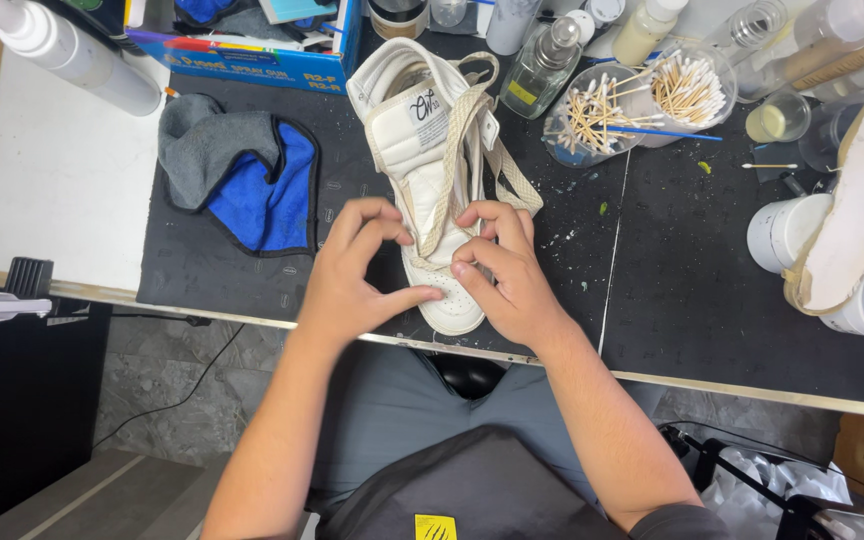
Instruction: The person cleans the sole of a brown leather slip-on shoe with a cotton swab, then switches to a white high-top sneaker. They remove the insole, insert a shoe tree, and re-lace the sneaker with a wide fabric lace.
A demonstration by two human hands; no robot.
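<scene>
Basically both hands are working on a white high-top sneaker [430, 160] lying on the black mat [672, 270], toe pointing at the near table edge [752, 392], collar away toward the bottles; left hand [357, 275] is curling over the left side of the toe area, thumb pressing flat on the toe box, fingers bent onto the cream lace [462, 130]; right hand [510, 275] is pinching the lace near the lowest eyelets, fingertips bunched; hands are sitting close together, nearly touching over the vamp; toe is lying just inside the near mat edge, little room toward the person; grey and blue cloth [247, 170] is lying left of the shoe, near but apart, with bare mat between; bowls of cotton swabs [642, 100] are sitting to the right rear, well apart from the hands; open mat is stretching to the right of the right hand up to the white jars [792, 232]; another shoe's sole [857, 210] is resting on those jars at the right edge; white board [62, 190] is lying on the far left
</scene>
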